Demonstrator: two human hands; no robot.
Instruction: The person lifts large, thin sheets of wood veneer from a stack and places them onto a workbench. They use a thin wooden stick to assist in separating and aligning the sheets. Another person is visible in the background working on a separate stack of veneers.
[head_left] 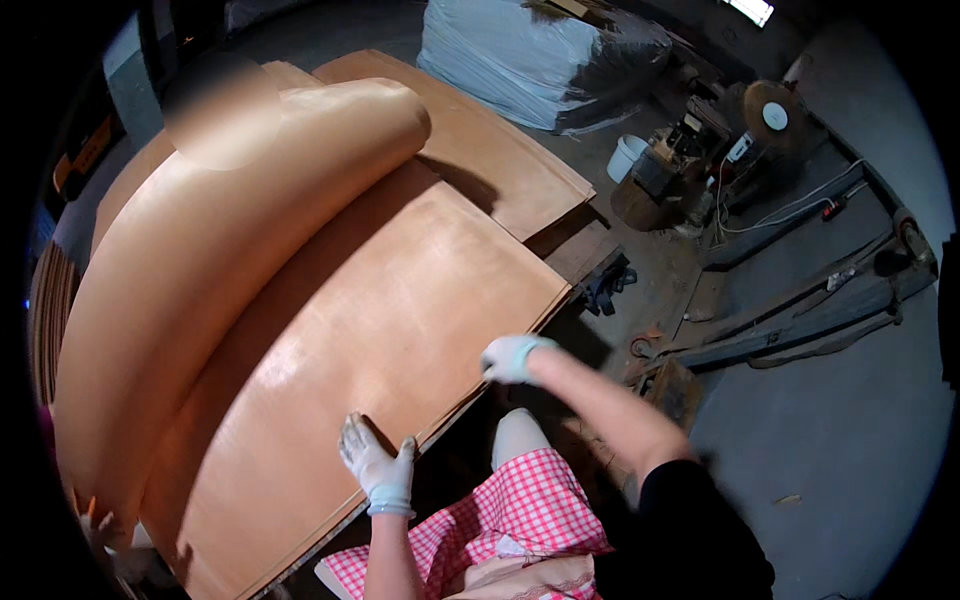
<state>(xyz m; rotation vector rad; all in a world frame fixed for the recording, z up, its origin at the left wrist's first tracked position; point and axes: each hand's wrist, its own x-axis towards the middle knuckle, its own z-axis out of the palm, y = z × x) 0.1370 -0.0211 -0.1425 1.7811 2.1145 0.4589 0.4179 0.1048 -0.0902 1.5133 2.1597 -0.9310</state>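
At the far left, one large veneer sheet (210, 260) curls upward in a long arch, its top edge rolled over. It rises from the flat stack of veneer sheets (400, 300) that fills the centre; the number of sheets in the stack cannot be told.

The left hand (378, 465), in a white glove, lies flat on the near edge of the stack with fingers spread. The right hand (512, 358), also gloved, grips the same near edge further right, fingers curled over it.

A second veneer pile (500, 160) lies behind the stack, partly overlapped by the arched sheet. Beyond it stands one white wrapped bale (530, 60). To the right, one white bucket (627, 157) stands on the concrete floor (850, 400), near cluttered machinery (740, 140) and trailing cables (800, 205).
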